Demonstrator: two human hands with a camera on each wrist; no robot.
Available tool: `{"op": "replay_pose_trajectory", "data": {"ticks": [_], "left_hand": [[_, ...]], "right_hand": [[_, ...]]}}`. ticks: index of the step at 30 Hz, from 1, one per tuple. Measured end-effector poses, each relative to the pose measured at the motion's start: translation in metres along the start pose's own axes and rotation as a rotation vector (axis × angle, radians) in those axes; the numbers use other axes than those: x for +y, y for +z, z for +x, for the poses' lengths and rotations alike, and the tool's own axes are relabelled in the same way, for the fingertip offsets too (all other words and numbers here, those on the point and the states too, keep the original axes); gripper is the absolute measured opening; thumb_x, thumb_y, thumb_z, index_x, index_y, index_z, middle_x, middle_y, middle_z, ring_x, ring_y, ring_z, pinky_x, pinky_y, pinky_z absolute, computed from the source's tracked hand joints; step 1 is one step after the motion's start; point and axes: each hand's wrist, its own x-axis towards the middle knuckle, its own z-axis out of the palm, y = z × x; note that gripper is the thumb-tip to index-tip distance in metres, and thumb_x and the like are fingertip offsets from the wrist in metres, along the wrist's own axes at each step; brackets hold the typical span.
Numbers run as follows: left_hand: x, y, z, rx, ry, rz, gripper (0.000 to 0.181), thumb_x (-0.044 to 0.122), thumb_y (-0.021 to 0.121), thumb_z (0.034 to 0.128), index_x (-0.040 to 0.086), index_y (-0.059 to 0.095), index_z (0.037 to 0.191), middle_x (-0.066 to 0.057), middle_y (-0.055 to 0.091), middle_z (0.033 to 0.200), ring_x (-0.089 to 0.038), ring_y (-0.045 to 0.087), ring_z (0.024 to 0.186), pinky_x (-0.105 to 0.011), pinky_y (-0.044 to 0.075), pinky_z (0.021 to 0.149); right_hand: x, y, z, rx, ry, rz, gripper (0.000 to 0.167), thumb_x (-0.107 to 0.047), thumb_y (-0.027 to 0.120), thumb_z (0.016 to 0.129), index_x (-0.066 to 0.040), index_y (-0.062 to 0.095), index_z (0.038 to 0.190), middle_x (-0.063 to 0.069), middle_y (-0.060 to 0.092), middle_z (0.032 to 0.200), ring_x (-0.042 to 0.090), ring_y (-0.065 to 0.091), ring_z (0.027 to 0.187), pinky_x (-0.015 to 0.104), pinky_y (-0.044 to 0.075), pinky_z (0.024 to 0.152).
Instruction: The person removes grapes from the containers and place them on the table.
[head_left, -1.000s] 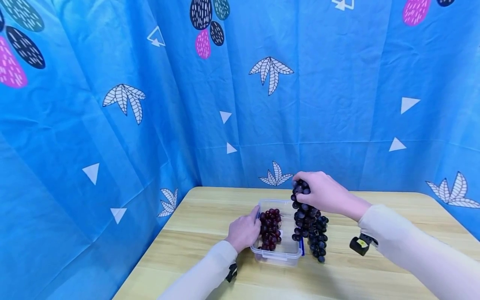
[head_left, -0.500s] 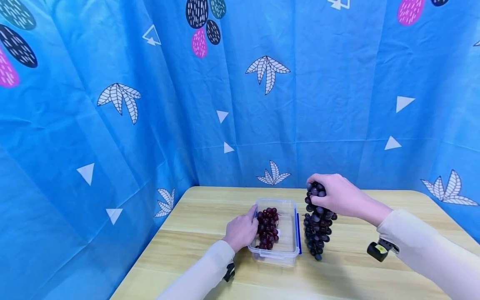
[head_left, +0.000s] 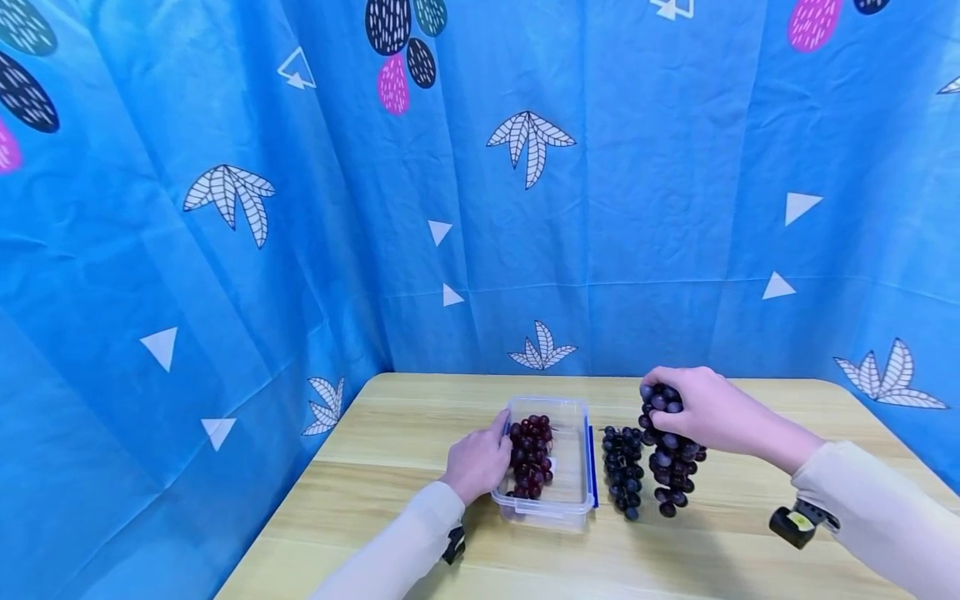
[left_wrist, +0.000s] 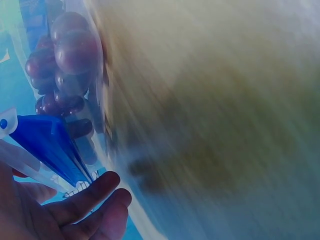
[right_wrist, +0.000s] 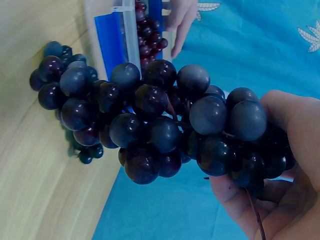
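Note:
In the head view a clear plastic container [head_left: 567,458] with blue side latches stands on the table, a bunch of dark red grapes [head_left: 530,457] lying in its left part. My left hand [head_left: 480,460] rests against the container's left side, fingers fairly straight beside the blue latch [left_wrist: 52,145] in the left wrist view. To the container's right a bunch of black grapes [head_left: 623,471] lies on the table. Just right of that, my right hand [head_left: 697,408] grips the top of another bunch of black grapes [right_wrist: 150,125], which hangs down from the fingers. Whether its lower end touches the table is unclear.
The light wooden table [head_left: 375,483] ends at a blue patterned curtain [head_left: 645,208] behind and to the left. Black wrist cameras sit on both sleeves; the right one [head_left: 792,527] juts out below the forearm.
My right hand has carried its black grapes rightward from over the container's right edge, past the lying bunch, and slightly lower. My left hand stays at the container. The head view has shifted a little.

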Motion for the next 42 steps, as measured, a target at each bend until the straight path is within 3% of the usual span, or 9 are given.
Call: {"op": "replay_pose_trajectory", "data": {"ticks": [2, 5, 11, 18, 23, 30, 37, 42], "left_hand": [[0.000, -0.001, -0.001, -0.014, -0.006, -0.008, 0.055, 0.033, 0.038, 0.1052, 0.023, 0.034, 0.159, -0.005, 0.061, 0.074, -0.017, 0.051, 0.057, -0.034, 0.041, 0.049], [0.000, -0.003, -0.001, -0.011, -0.010, -0.012, 0.054, 0.033, 0.039, 0.1051, 0.022, 0.035, 0.158, -0.006, 0.062, 0.076, -0.018, 0.051, 0.058, -0.034, 0.041, 0.049], [0.000, 0.000, -0.001, -0.001, -0.009, 0.007, 0.054, 0.033, 0.039, 0.1047, 0.024, 0.036, 0.158, -0.013, 0.071, 0.098, -0.021, 0.058, 0.070, -0.036, 0.045, 0.055], [0.000, -0.001, -0.001, -0.013, -0.007, -0.004, 0.055, 0.033, 0.039, 0.1049, 0.025, 0.034, 0.159, -0.011, 0.069, 0.092, -0.019, 0.056, 0.066, -0.035, 0.044, 0.054], [0.000, 0.000, -0.001, -0.003, -0.004, 0.008, 0.054, 0.034, 0.039, 0.1049, 0.025, 0.035, 0.158, -0.015, 0.072, 0.103, -0.022, 0.061, 0.073, -0.037, 0.047, 0.057], [0.000, -0.001, 0.000, -0.013, 0.004, -0.015, 0.055, 0.033, 0.038, 0.1049, 0.023, 0.034, 0.159, -0.007, 0.066, 0.082, -0.018, 0.054, 0.063, -0.034, 0.043, 0.052], [0.000, -0.002, -0.001, 0.004, 0.019, -0.011, 0.054, 0.032, 0.041, 0.1045, 0.022, 0.037, 0.157, -0.010, 0.070, 0.088, -0.019, 0.056, 0.064, -0.034, 0.044, 0.052], [0.001, -0.002, -0.001, -0.004, 0.010, -0.021, 0.054, 0.032, 0.040, 0.1050, 0.023, 0.035, 0.158, -0.004, 0.061, 0.074, -0.018, 0.051, 0.058, -0.034, 0.041, 0.049]], "right_hand": [[0.002, -0.001, -0.004, -0.017, 0.006, 0.011, 0.036, -0.019, 0.070, 0.088, -0.009, 0.066, 0.122, 0.000, 0.071, 0.098, 0.007, 0.059, 0.077, 0.033, 0.051, 0.069], [0.005, -0.001, -0.009, -0.031, 0.004, 0.016, 0.034, -0.019, 0.070, 0.088, -0.011, 0.066, 0.120, -0.003, 0.070, 0.094, 0.006, 0.058, 0.074, 0.031, 0.050, 0.067], [0.010, 0.001, -0.018, -0.038, -0.020, -0.029, 0.030, -0.021, 0.074, 0.086, -0.013, 0.068, 0.115, -0.007, 0.068, 0.094, 0.004, 0.056, 0.078, 0.034, 0.051, 0.072], [0.015, 0.004, -0.030, -0.094, -0.006, -0.013, 0.029, -0.024, 0.075, 0.087, -0.016, 0.068, 0.113, -0.010, 0.065, 0.088, 0.001, 0.053, 0.072, 0.030, 0.050, 0.067], [0.019, 0.006, -0.035, -0.105, -0.013, -0.016, 0.027, -0.022, 0.074, 0.086, -0.016, 0.068, 0.112, -0.012, 0.063, 0.084, -0.001, 0.051, 0.069, 0.028, 0.048, 0.065], [0.025, 0.009, -0.037, -0.118, 0.011, -0.016, 0.029, -0.023, 0.073, 0.086, -0.014, 0.068, 0.114, -0.011, 0.063, 0.084, 0.000, 0.052, 0.070, 0.028, 0.048, 0.065], [0.035, 0.016, -0.033, -0.110, 0.055, -0.005, 0.034, -0.025, 0.074, 0.087, -0.012, 0.067, 0.117, -0.006, 0.068, 0.093, 0.006, 0.055, 0.075, 0.035, 0.050, 0.069], [0.045, 0.021, -0.028, -0.084, 0.074, 0.000, 0.038, -0.025, 0.074, 0.086, -0.009, 0.067, 0.120, 0.001, 0.071, 0.101, 0.012, 0.063, 0.085, 0.042, 0.054, 0.075]]}}
